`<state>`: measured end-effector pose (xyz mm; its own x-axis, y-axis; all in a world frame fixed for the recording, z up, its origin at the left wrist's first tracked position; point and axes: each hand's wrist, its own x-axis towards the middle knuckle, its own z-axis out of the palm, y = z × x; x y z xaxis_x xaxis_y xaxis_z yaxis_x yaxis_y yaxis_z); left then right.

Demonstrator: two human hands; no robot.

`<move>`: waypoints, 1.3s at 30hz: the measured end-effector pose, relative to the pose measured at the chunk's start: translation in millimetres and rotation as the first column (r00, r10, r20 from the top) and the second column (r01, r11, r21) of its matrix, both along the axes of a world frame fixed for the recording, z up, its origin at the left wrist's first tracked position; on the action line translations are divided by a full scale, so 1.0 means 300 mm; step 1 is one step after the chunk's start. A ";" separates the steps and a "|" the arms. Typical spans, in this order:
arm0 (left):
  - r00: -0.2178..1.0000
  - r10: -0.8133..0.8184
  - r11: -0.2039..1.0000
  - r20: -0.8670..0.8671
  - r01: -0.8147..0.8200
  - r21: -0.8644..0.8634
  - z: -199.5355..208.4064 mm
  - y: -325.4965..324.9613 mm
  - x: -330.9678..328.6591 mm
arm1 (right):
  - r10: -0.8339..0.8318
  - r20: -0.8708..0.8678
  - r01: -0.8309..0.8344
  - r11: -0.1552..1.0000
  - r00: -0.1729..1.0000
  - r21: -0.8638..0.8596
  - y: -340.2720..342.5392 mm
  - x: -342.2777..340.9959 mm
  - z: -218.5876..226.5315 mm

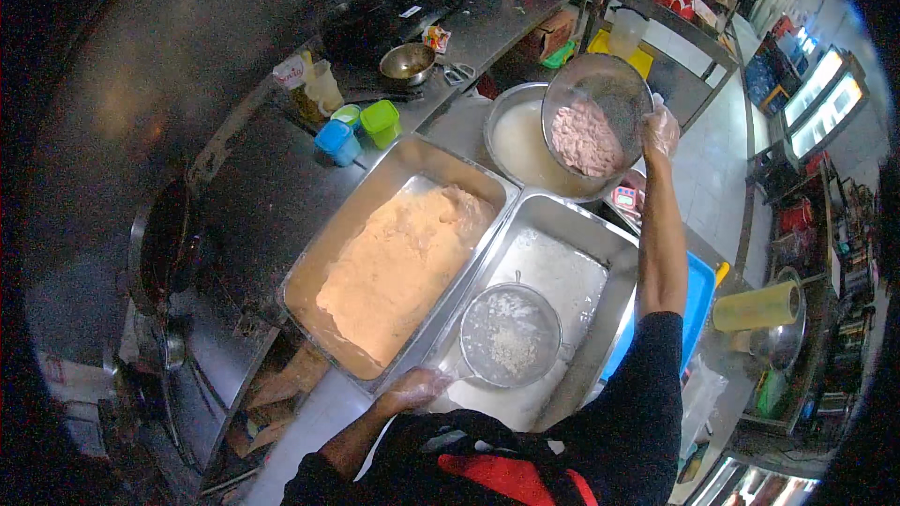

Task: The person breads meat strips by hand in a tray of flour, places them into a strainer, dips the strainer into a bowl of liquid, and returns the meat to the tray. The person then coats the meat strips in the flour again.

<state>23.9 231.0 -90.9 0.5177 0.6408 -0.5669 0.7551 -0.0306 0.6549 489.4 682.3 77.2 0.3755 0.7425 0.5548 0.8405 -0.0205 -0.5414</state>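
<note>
My left hand [419,388], in a thin clear glove, is closed round the handle end of a round mesh sieve [489,323]. White crumbs lie in the sieve, which is over a deep steel tray [614,242] dusted with white flour. With my right hand [662,131], gloved too, I grip the right rim of a round metal bowl [600,84]. It is tilted toward me, and pale pink strips of raw meat [586,138] lie in its lower part. Beneath it stands a wide metal basin [497,145] of cloudy whitish liquid, partly hidden by the bowl.
Left of the flour tray, a second steel tray [314,267] holds an orange powder heap [403,267]. Blue [337,141] and green tubs [381,122] stand beyond it. A small digital timer [625,196] lies by the basin. A blue tray [696,295] and a roll of film [757,306] are at right.
</note>
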 end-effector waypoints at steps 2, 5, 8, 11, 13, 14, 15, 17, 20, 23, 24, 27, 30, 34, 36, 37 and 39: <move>1.000 0.022 1.000 0.011 -0.022 -0.005 0.000 -0.008 -0.004 | 0.016 0.102 -0.017 1.000 0.995 0.013 0.002 -0.022 0.018; 0.997 0.066 0.998 0.048 -0.066 0.008 0.031 -0.004 -0.002 | -0.064 0.129 0.063 0.998 0.990 0.011 -0.006 -0.039 0.072; 0.986 0.144 0.989 0.080 -0.145 0.007 0.178 0.082 0.059 | -0.111 0.029 0.112 0.994 0.993 -0.017 -0.037 -0.019 0.079; 0.976 -0.043 0.948 0.215 -0.028 0.318 0.050 0.166 0.097 | -0.105 -0.064 0.115 0.978 0.992 0.174 -0.027 0.060 -0.043; 0.991 -0.119 0.961 0.061 0.099 0.260 0.048 0.312 0.165 | -0.204 -0.009 0.202 0.956 0.979 0.212 -0.001 0.101 -0.127; 0.964 -0.240 0.853 0.112 0.154 0.498 -0.099 0.347 0.150 | -0.268 -0.052 0.271 0.960 0.962 0.069 0.004 0.068 -0.142; 0.961 -0.251 0.849 0.112 0.163 0.503 -0.087 0.380 0.165 | -0.351 -0.073 0.345 0.935 0.934 -0.080 -0.006 0.080 -0.145; 0.948 0.042 0.998 0.316 -0.029 -0.047 0.040 0.475 0.189 | -0.328 -0.064 0.330 0.943 0.942 0.028 -0.073 0.114 -0.142; 0.925 0.136 0.987 0.354 -0.096 -0.127 0.292 0.493 0.133 | -0.205 0.033 0.203 0.978 0.978 0.052 -0.269 0.172 -0.182; 0.957 0.051 0.998 0.286 -0.055 0.005 0.316 0.477 0.044 | -0.011 0.184 -0.027 0.979 0.983 0.200 -0.506 0.095 -0.042; 0.977 0.046 0.998 0.207 -0.051 0.021 0.315 0.489 0.050 | -0.003 0.223 -0.039 0.982 0.975 0.187 -0.587 0.115 -0.034; 0.987 0.008 0.978 0.159 -0.041 0.202 0.310 0.551 0.060 | -0.106 0.233 0.049 0.969 0.967 0.240 -0.842 0.017 0.047; 0.975 -0.032 0.960 0.221 -0.031 0.277 0.296 0.631 0.035 | 0.170 0.046 -0.170 0.851 0.984 0.498 -1.110 -0.282 0.141; 0.997 -0.067 0.919 -0.035 0.075 0.388 0.327 0.726 0.030 | 0.226 0.216 -0.305 0.818 0.950 0.487 -1.365 -0.455 0.011; 0.994 -0.106 0.941 -0.013 0.105 0.322 0.314 0.752 0.018 | 0.149 0.288 -0.264 0.870 0.946 0.416 -1.460 -0.504 -0.044; 0.992 -0.123 0.961 -0.001 0.119 0.249 0.305 0.756 0.010 | 0.104 0.325 -0.226 0.904 0.940 0.362 -1.507 -0.522 -0.062; 0.991 -0.134 0.953 -0.022 0.134 0.272 0.331 0.743 0.013 | 0.046 0.329 -0.109 0.978 0.943 0.178 -1.585 -0.548 -0.083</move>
<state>27.9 454.0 8.3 0.6078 0.6958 -0.3827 0.7339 -0.3083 0.6052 324.9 206.9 52.3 0.0989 0.6301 0.7702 0.9648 0.1288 -0.2292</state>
